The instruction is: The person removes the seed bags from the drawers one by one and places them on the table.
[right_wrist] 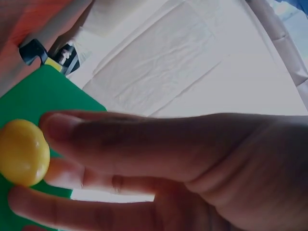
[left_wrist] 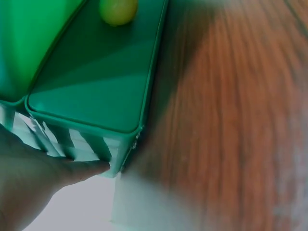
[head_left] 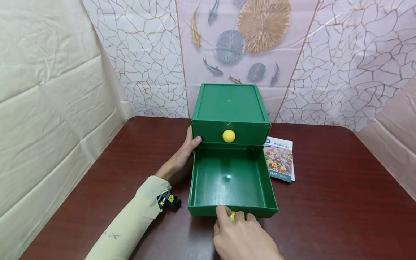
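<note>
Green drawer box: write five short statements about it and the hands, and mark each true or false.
1. The lower drawer is pulled out and has nothing in it. True.
2. The right hand pinches the yellow knob on the lower drawer's front. True.
3. The left hand lies flat on top of the green drawer box. False: it holds the box's left side, thumb on the front edge.
4. The upper drawer is pulled out too. False: it is shut, its yellow knob facing forward.
5. A seed packet lies in the lower drawer. False: it lies on the table, right of the box.
</note>
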Tool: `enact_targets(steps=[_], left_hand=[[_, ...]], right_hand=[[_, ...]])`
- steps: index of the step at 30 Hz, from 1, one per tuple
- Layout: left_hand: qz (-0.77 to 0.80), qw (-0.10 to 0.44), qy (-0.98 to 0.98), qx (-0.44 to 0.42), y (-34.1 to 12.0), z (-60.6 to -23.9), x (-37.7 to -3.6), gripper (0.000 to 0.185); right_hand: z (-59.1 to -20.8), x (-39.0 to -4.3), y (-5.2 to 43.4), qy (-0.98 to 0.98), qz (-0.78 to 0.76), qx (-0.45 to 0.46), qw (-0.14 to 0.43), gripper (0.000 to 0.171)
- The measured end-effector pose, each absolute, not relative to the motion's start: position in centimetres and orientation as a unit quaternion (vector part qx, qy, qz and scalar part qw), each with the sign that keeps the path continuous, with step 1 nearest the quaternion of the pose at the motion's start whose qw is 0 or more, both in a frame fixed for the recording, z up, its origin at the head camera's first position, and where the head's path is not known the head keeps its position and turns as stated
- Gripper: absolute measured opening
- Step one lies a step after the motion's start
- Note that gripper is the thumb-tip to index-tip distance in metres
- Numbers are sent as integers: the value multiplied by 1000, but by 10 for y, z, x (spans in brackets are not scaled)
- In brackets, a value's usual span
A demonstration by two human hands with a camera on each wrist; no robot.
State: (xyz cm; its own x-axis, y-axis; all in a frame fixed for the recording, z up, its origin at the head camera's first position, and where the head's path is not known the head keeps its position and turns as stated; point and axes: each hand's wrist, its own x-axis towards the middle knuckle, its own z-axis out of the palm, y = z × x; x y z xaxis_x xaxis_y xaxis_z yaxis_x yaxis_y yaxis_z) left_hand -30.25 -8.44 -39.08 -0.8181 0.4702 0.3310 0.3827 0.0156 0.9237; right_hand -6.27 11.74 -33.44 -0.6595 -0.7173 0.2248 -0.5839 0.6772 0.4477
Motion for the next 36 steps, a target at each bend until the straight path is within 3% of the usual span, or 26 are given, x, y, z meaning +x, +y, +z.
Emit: enact_targets(steps=[12, 21, 28, 32, 36], left_hand=[[640, 54, 715, 276, -85, -381, -300, 116], [635, 49, 718, 281, -84, -384, -302, 110], [628, 52, 725, 278, -83, -386, -299, 102], [632, 61, 724, 269, -83, -387, -297, 93], [628, 55, 729, 266, -84, -387, -298, 97]], right_hand=[[-336, -61, 108, -905, -187, 340, 174, 26], [-328, -69, 111, -900, -183, 360, 163, 27], [-318, -75, 116, -887, -176, 376, 201, 24], [-312, -78, 119, -893, -172, 378, 175, 25], [-307, -84, 120, -902, -158, 373, 150, 31]])
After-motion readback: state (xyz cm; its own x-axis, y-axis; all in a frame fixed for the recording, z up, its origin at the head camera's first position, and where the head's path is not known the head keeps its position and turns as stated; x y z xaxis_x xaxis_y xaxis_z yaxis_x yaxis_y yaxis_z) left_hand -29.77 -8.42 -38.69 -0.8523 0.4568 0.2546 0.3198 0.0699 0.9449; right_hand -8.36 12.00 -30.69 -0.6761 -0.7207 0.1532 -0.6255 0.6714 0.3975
